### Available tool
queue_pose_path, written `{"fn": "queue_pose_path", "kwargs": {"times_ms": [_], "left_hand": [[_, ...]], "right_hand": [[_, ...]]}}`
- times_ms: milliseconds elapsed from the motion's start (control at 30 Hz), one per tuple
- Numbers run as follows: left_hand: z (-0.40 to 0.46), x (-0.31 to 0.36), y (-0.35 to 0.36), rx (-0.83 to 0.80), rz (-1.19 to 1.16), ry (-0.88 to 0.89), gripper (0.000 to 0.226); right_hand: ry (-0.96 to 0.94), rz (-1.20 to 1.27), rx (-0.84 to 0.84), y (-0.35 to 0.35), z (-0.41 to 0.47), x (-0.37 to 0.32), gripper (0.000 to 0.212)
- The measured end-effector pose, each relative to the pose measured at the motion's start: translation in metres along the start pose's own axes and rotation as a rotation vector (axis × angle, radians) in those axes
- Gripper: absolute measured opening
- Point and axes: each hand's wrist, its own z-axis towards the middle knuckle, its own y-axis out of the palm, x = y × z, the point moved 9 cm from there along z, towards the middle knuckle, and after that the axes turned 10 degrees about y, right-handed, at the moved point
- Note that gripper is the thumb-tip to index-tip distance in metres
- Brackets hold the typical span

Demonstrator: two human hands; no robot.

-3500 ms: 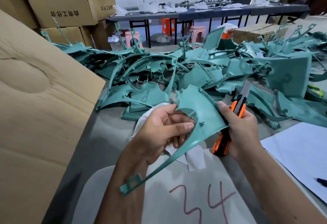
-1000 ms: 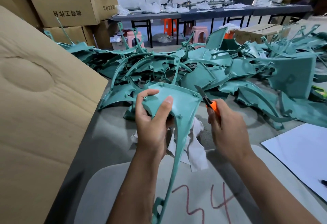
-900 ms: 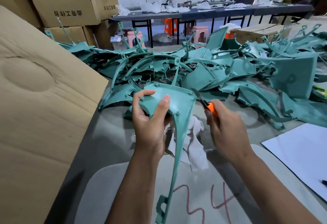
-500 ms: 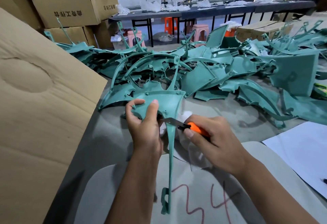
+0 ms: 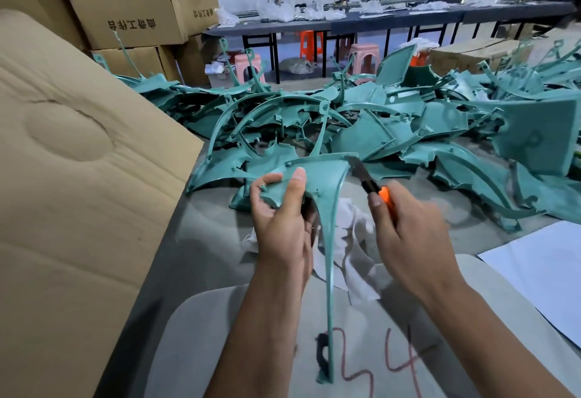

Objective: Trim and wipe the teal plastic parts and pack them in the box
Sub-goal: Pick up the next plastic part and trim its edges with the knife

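A tall corrugated brown cardboard box wall [image 5: 72, 196] with an oval dent fills the nine o'clock side of the grey tabletop [image 5: 201, 240], its inside hidden, while a tangled heap of glossy teal plastic parts [image 5: 393, 133] with curved ribs and fan-shaped panels spreads from twelve to three o'clock. At centre the left hand [image 5: 283, 224] pinches the fan-shaped end of one teal plastic part [image 5: 323, 184], whose thin strip runs down toward six o'clock, above a crumpled white cloth [image 5: 352, 240]. The right hand [image 5: 412, 240] grips an orange-handled utility knife [image 5: 374, 188], its blade touching the part's upper right corner.
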Motion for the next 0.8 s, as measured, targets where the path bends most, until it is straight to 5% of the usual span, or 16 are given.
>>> {"fn": "queue_pose_path", "kwargs": {"times_ms": [667,800], "left_hand": [[0.011,0.031,-0.037,0.278,0.287,0.130,0.024],[0.012,0.035,-0.036,0.273,0.281,0.132,0.025]], "right_hand": [[-0.415,0.178,-0.511,0.029,-0.044,-0.068,0.033],[-0.430,0.275,-0.486,0.023,-0.043,-0.070,0.038]]}}
